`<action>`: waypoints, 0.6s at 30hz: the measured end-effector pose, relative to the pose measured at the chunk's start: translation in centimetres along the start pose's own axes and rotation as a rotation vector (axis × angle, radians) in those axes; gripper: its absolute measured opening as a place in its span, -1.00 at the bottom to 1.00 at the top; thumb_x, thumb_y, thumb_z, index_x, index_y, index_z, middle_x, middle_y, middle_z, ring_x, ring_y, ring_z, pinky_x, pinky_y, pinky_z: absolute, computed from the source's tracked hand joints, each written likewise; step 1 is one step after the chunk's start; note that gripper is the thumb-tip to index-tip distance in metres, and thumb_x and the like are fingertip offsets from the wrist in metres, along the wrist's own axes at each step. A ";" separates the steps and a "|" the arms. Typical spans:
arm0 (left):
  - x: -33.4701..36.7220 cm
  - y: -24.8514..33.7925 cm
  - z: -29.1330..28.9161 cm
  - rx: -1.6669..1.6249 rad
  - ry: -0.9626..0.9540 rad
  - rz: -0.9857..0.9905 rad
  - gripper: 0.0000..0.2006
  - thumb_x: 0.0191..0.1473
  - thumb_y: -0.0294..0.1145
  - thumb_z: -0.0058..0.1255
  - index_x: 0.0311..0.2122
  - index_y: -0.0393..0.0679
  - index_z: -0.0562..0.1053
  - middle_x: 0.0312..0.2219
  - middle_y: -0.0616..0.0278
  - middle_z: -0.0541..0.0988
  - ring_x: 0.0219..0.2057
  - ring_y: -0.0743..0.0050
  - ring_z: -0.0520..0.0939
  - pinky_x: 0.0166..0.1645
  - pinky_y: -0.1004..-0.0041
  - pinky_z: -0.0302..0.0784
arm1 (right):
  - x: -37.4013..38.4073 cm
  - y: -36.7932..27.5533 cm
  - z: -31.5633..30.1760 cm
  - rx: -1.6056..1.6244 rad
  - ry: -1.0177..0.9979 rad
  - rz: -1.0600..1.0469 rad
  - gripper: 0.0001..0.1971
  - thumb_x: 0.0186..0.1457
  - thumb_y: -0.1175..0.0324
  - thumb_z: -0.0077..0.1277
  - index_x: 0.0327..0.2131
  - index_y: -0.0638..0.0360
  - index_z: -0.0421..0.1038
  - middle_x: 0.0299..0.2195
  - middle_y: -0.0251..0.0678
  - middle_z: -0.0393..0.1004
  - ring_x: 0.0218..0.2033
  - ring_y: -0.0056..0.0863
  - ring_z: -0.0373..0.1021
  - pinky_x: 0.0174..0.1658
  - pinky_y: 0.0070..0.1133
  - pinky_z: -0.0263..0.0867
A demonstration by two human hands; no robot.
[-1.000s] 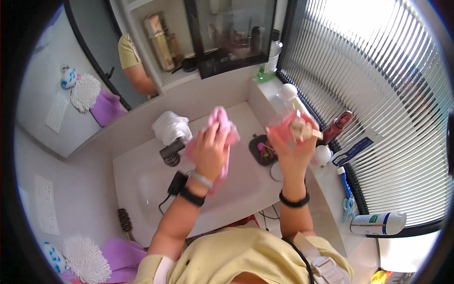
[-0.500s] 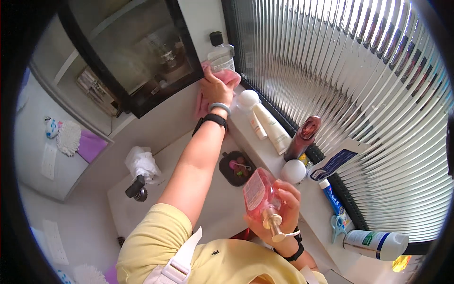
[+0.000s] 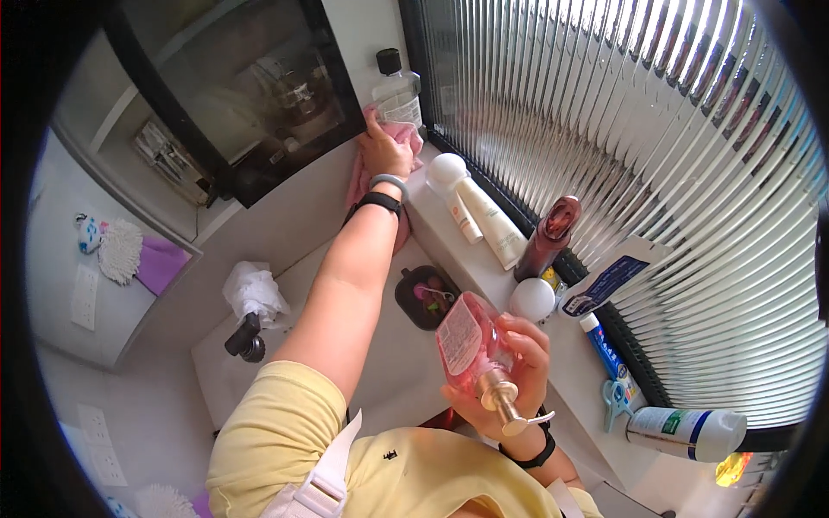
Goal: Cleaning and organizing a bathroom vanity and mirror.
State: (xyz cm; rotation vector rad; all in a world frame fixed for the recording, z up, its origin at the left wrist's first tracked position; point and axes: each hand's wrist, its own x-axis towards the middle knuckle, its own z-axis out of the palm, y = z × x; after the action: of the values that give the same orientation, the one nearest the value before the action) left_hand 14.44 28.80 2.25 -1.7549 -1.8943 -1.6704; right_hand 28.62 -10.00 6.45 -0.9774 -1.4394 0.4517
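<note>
At the far end of the ledge, my left hand (image 3: 386, 157) presses a pink cloth (image 3: 404, 135) with its fingers closed on it. Just behind the cloth stands a clear bottle (image 3: 397, 97) with a black cap; the cloth hides part of its lower end. Close to my body, my right hand (image 3: 525, 367) is wrapped round a pink transparent pump bottle (image 3: 466, 344). That bottle is tilted, its gold pump head (image 3: 503, 401) pointing toward me. A dark tray (image 3: 420, 304) of small colourful items lies on the lower counter beyond the pump bottle.
Along the ledge are a white round-topped container (image 3: 447, 169), cream tubes (image 3: 494, 223), a dark red bottle (image 3: 546, 246), a white ball-shaped object (image 3: 532, 300), a blue tube (image 3: 607, 347) and a white bottle (image 3: 682, 433). A dark-framed cabinet door (image 3: 345, 99) hangs beside my left hand.
The whole view has shifted slightly. My left hand stays on the pink cloth by the clear bottle, and my right hand still holds the pump bottle, turned a little.
</note>
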 end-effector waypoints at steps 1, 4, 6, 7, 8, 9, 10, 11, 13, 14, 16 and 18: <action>0.2 -0.5 -0.4 -0.003 0.006 -0.002 -0.18 -0.19 -0.36 0.37 0.18 -0.03 0.13 0.00 -0.12 0.34 0.02 -0.23 0.41 0.11 0.12 0.38 | 0.0 -0.2 0.1 -0.001 -0.004 -0.005 -0.12 -0.27 0.28 0.46 0.10 0.06 0.09 0.06 -0.08 0.17 0.11 -0.23 0.22 0.14 -0.34 0.26; 0.5 -2.8 -2.3 -0.059 -0.041 0.119 -0.32 -0.08 -0.45 0.21 0.17 -0.02 0.20 -0.02 -0.15 0.43 0.04 -0.19 0.44 0.11 0.10 0.36 | 0.0 -0.8 0.8 0.034 -0.003 -0.025 -0.11 -0.26 0.27 0.47 0.12 0.08 0.09 0.09 -0.08 0.16 0.13 -0.23 0.21 0.16 -0.33 0.24; 0.4 -4.6 -4.3 -0.112 -0.082 0.053 -0.47 -0.05 -0.53 0.11 0.09 -0.11 0.32 -0.02 -0.07 0.49 0.00 -0.09 0.49 0.10 0.16 0.39 | 0.8 -1.1 1.8 0.102 0.065 -0.004 -0.14 -0.26 0.30 0.45 0.12 0.12 0.14 0.12 -0.12 0.14 0.11 -0.28 0.24 0.14 -0.36 0.26; -0.5 -4.2 -5.2 -0.119 -0.080 0.042 -0.47 -0.05 -0.53 0.11 0.09 -0.11 0.32 -0.02 -0.07 0.49 0.00 -0.09 0.49 0.10 0.16 0.39 | 1.6 -0.9 2.4 0.093 0.056 -0.005 -0.14 -0.26 0.30 0.45 0.12 0.12 0.14 0.12 -0.12 0.14 0.11 -0.28 0.24 0.14 -0.36 0.26; -1.9 -4.0 -6.5 -0.228 -0.003 0.030 -0.53 -0.04 -0.55 0.08 0.05 -0.14 0.35 -0.06 -0.06 0.51 -0.02 -0.09 0.51 0.09 0.18 0.40 | 2.7 -0.6 3.2 0.196 0.103 0.084 -0.20 -0.25 0.37 0.43 0.08 0.15 0.17 0.02 -0.19 0.24 0.03 -0.38 0.29 0.07 -0.40 0.31; -3.0 -4.2 -8.4 -0.328 0.082 0.018 -0.58 -0.04 -0.57 0.05 0.01 -0.18 0.39 -0.09 -0.05 0.53 -0.05 -0.08 0.52 0.09 0.20 0.41 | 4.0 -0.7 4.3 0.306 0.144 0.174 -0.26 -0.25 0.43 0.40 0.04 0.18 0.20 -0.08 -0.26 0.33 -0.04 -0.48 0.33 0.00 -0.45 0.35; -3.9 -7.0 -10.6 -0.260 0.192 0.029 -0.65 -0.01 -0.59 0.01 -0.04 -0.22 0.42 -0.10 -0.03 0.54 -0.06 -0.05 0.54 0.08 0.23 0.42 | 5.8 -2.1 6.0 0.405 0.119 0.257 -0.28 -0.24 0.44 0.39 0.03 0.20 0.22 -0.14 -0.31 0.36 -0.09 -0.52 0.34 -0.03 -0.48 0.35; -5.7 -7.3 -12.4 -0.258 0.203 0.009 -0.65 -0.01 -0.59 0.01 -0.04 -0.22 0.42 -0.10 -0.03 0.54 -0.06 -0.05 0.54 0.08 0.23 0.42 | 8.1 -2.7 7.4 0.472 0.121 0.351 -0.31 -0.23 0.45 0.38 0.01 0.22 0.24 -0.19 -0.35 0.39 -0.13 -0.56 0.35 -0.05 -0.52 0.35; -10.6 -6.0 -16.9 -0.315 0.104 -0.038 -0.64 -0.01 -0.60 0.02 -0.04 -0.22 0.41 -0.10 0.00 0.53 -0.04 -0.02 0.54 0.10 0.25 0.41 | 12.1 1.8 10.0 0.308 0.220 0.184 -0.34 -0.24 0.46 0.37 -0.01 0.26 0.27 -0.25 -0.36 0.43 -0.18 -0.54 0.39 -0.11 -0.56 0.36; -12.9 -5.5 -19.3 -0.367 0.072 -0.070 -0.64 -0.01 -0.60 0.03 -0.04 -0.22 0.41 -0.10 0.01 0.53 -0.04 -0.01 0.54 0.10 0.26 0.41 | 14.3 5.0 11.4 0.353 0.235 0.157 -0.34 -0.25 0.46 0.38 -0.02 0.27 0.28 -0.23 -0.34 0.44 -0.21 -0.51 0.41 -0.12 -0.55 0.37; -17.5 -5.2 -24.6 -0.449 -0.008 -0.119 -0.62 -0.04 -0.60 0.06 -0.03 -0.22 0.42 -0.10 0.02 0.53 -0.04 0.03 0.54 0.09 0.28 0.41 | 18.3 7.4 14.5 0.360 0.244 0.212 -0.38 -0.27 0.48 0.38 -0.07 0.27 0.30 -0.22 -0.32 0.45 -0.22 -0.50 0.42 -0.12 -0.54 0.37; -21.0 -4.9 -29.9 -0.477 -0.118 -0.111 -0.60 -0.07 -0.61 0.07 -0.04 -0.23 0.42 -0.10 0.04 0.53 -0.05 0.07 0.55 0.08 0.30 0.42 | 22.2 11.1 16.4 0.144 0.193 0.281 -0.40 -0.29 0.49 0.40 -0.11 0.26 0.32 -0.21 -0.28 0.47 -0.22 -0.50 0.43 -0.12 -0.54 0.37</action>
State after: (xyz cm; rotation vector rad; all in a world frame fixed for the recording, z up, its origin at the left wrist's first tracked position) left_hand 0.81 -5.11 -2.51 -1.9703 -1.7700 -2.2571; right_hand 19.33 18.12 8.99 -1.0800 -1.0857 0.6386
